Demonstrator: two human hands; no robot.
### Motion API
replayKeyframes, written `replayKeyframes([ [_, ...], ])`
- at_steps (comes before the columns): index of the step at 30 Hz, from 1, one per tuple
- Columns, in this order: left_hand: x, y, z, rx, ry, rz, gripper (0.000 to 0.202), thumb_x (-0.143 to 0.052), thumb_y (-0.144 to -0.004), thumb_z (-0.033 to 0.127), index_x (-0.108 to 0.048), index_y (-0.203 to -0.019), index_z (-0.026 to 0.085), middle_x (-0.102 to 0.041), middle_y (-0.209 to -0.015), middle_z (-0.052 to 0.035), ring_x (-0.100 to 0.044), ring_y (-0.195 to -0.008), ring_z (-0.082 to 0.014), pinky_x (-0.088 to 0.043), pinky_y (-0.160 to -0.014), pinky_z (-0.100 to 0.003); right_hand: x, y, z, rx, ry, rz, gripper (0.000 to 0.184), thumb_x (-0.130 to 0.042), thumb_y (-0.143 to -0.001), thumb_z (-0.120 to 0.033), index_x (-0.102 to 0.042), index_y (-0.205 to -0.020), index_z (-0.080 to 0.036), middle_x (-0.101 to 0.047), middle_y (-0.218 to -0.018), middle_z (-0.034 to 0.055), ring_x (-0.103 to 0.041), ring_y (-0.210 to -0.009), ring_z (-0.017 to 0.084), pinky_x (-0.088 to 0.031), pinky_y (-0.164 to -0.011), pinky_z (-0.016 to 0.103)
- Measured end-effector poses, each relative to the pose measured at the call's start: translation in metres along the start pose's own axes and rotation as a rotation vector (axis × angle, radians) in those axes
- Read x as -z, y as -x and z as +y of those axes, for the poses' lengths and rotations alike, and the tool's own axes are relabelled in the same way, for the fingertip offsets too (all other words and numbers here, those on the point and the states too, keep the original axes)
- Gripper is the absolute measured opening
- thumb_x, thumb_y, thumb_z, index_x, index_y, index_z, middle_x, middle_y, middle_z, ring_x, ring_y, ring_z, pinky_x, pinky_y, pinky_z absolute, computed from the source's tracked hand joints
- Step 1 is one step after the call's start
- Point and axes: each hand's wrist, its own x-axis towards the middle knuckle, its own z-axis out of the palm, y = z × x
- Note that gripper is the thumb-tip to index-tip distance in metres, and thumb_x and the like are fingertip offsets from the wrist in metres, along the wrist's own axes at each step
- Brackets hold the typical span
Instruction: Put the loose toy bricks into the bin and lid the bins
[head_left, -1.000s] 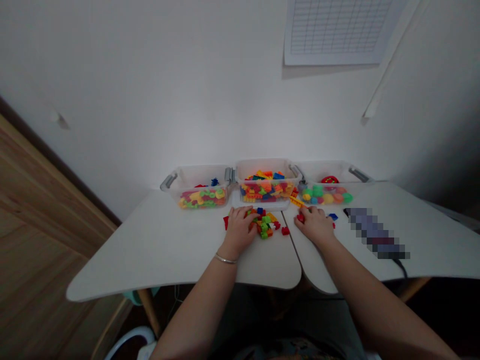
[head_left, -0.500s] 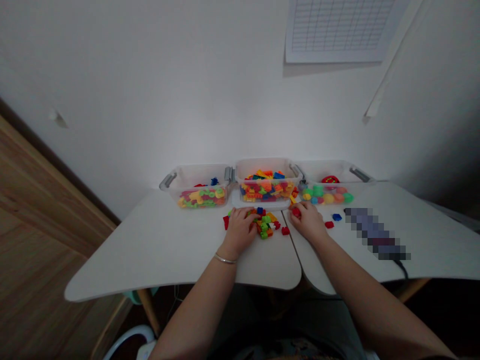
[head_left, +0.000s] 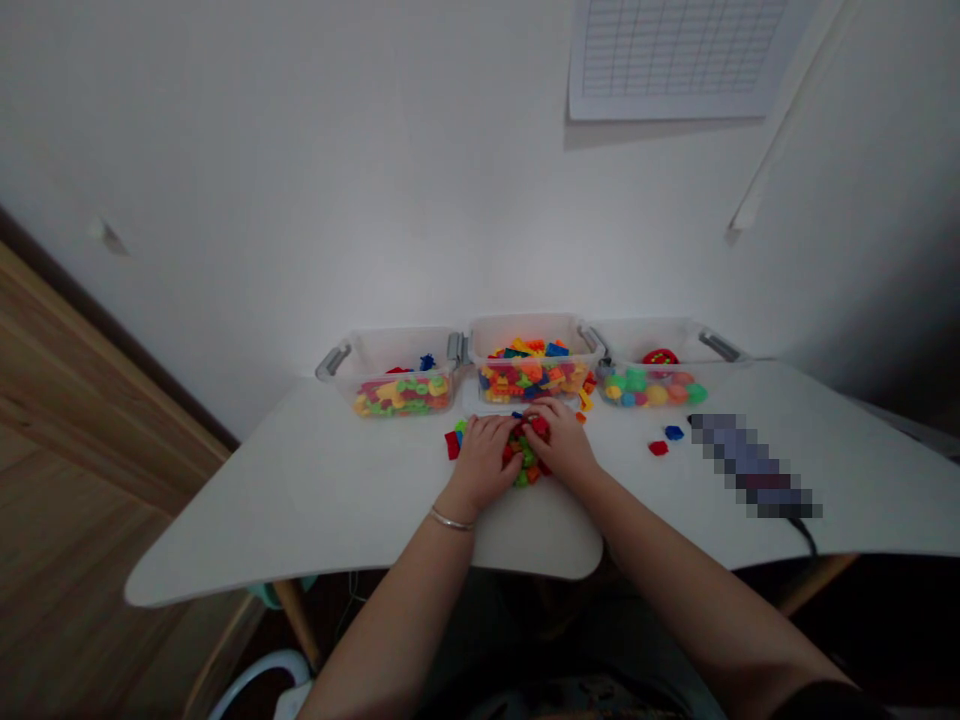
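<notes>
Noting the left hand [head_left: 484, 462] and right hand [head_left: 562, 442] pressed together over the toy bricks [head_left: 523, 462] at lower centre of the frame, we cannot tell whether either grips one; such crowding could scatter bricks across the desk [head_left: 300, 490].

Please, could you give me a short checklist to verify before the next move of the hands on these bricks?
1. Both hands at the pile: ok. The left hand and right hand rest on the plastic building bricks.
2. Grip on the red brick under the right hand's fingers: cannot tell.
3. Loose bricks gathered: not ok. A blue brick and a second red brick lie apart to the right.
4. Middle clear plastic bin free of the hands: ok.
5. Pixelated object apart from the hands: ok.
</notes>
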Motion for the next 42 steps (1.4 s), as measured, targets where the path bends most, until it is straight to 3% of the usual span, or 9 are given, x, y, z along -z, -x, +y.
replayKeyframes([
  [6, -0.002, -0.002, -0.007, 0.081, -0.046, 0.113, 0.045, -0.050, -0.079, 0.016, -0.053, -0.124, 0.017, -0.058, -0.125, -0.0099, -0.047, -0.119, -0.0257, -0.029, -0.110, -0.048, -0.018, -0.004, -0.010, 0.020, 0.037, -0.065, 0.033, -0.057, -0.083, -0.035, -0.062, -0.111, -0.020, -0.053, -0.127, 0.0120, -0.049, -0.116, 0.025, -0.041, -0.099, 0.043],
  [11, -0.002, -0.002, -0.012, 0.143, -0.061, 0.172, 0.041, -0.040, -0.089, 0.020, -0.052, -0.128, 0.015, -0.055, -0.132, -0.0121, -0.044, -0.122, -0.0257, -0.030, -0.108, -0.049, -0.024, -0.005, -0.011, 0.023, -0.011, -0.097, 0.035, -0.055, -0.085, -0.036, -0.061, -0.113, -0.017, -0.056, -0.126, 0.0129, -0.048, -0.118, 0.025, -0.038, -0.103, 0.044],
  [20, -0.001, 0.000, -0.004, 0.011, -0.017, 0.033, 0.054, -0.045, -0.090, 0.041, -0.040, -0.139, 0.018, -0.043, -0.144, -0.0106, -0.034, -0.134, -0.0256, -0.017, -0.116, -0.051, -0.018, 0.003, 0.006, -0.002, -0.131, -0.093, 0.067, -0.067, -0.069, -0.032, -0.048, -0.131, -0.017, -0.046, -0.138, 0.0151, -0.040, -0.130, 0.028, -0.034, -0.108, 0.048],
  [25, 0.004, 0.000, 0.000, 0.008, -0.031, 0.010, 0.045, -0.046, -0.091, 0.033, -0.046, -0.135, 0.023, -0.046, -0.142, -0.0064, -0.036, -0.131, -0.0252, -0.018, -0.114, -0.052, 0.004, 0.011, 0.019, 0.007, -0.029, -0.014, 0.053, -0.054, -0.081, -0.039, -0.049, -0.130, -0.018, -0.052, -0.133, 0.0140, -0.045, -0.126, 0.028, -0.036, -0.105, 0.047],
  [30, 0.007, 0.001, 0.005, -0.085, -0.030, -0.006, 0.041, -0.048, -0.089, 0.031, -0.053, -0.130, 0.031, -0.050, -0.138, -0.0034, -0.039, -0.128, -0.0251, -0.021, -0.113, -0.051, 0.045, 0.026, 0.049, -0.252, 0.375, 0.172, 0.040, -0.050, -0.083, -0.034, -0.058, -0.116, -0.014, -0.058, -0.122, 0.0158, -0.050, -0.115, 0.031, -0.036, -0.100, 0.048],
  [34, 0.005, 0.001, 0.005, -0.105, -0.023, -0.013, 0.046, -0.053, -0.084, 0.026, -0.053, -0.130, 0.028, -0.051, -0.136, -0.0050, -0.041, -0.126, -0.0252, -0.022, -0.113, -0.051, 0.064, 0.043, 0.080, -0.510, 0.631, 0.204, 0.045, -0.053, -0.078, -0.031, -0.059, -0.116, -0.007, -0.054, -0.123, 0.0224, -0.047, -0.115, 0.037, -0.036, -0.094, 0.050],
  [37, 0.005, 0.001, 0.005, -0.119, -0.022, -0.016, 0.047, -0.054, -0.081, 0.021, -0.056, -0.127, 0.028, -0.053, -0.133, -0.0045, -0.043, -0.125, -0.0245, -0.022, -0.113, -0.050, 0.066, 0.049, 0.096, -0.687, 0.647, 0.171, 0.046, -0.053, -0.077, -0.034, -0.061, -0.114, -0.007, -0.055, -0.119, 0.0236, -0.050, -0.109, 0.038, -0.039, -0.088, 0.050],
  [39, 0.005, 0.001, 0.005, -0.127, -0.024, -0.017, 0.042, -0.054, -0.081, 0.020, -0.059, -0.122, 0.028, -0.055, -0.130, -0.0042, -0.045, -0.123, -0.0245, -0.023, -0.112, -0.051, 0.063, 0.048, 0.100, -0.683, 0.611, 0.132, 0.042, -0.052, -0.078, -0.033, -0.062, -0.111, -0.008, -0.058, -0.111, 0.0227, -0.052, -0.105, 0.036, -0.040, -0.086, 0.047],
  [42, 0.005, 0.001, 0.006, -0.116, -0.029, -0.009, 0.037, -0.053, -0.082, 0.021, -0.062, -0.117, 0.027, -0.059, -0.125, -0.0041, -0.047, -0.119, -0.0244, -0.025, -0.111, -0.051, 0.055, 0.043, 0.099, -0.512, 0.536, 0.058, 0.033, -0.049, -0.080, -0.025, -0.065, -0.104, -0.009, -0.062, -0.101, 0.0194, -0.054, -0.100, 0.031, -0.039, -0.087, 0.043],
])
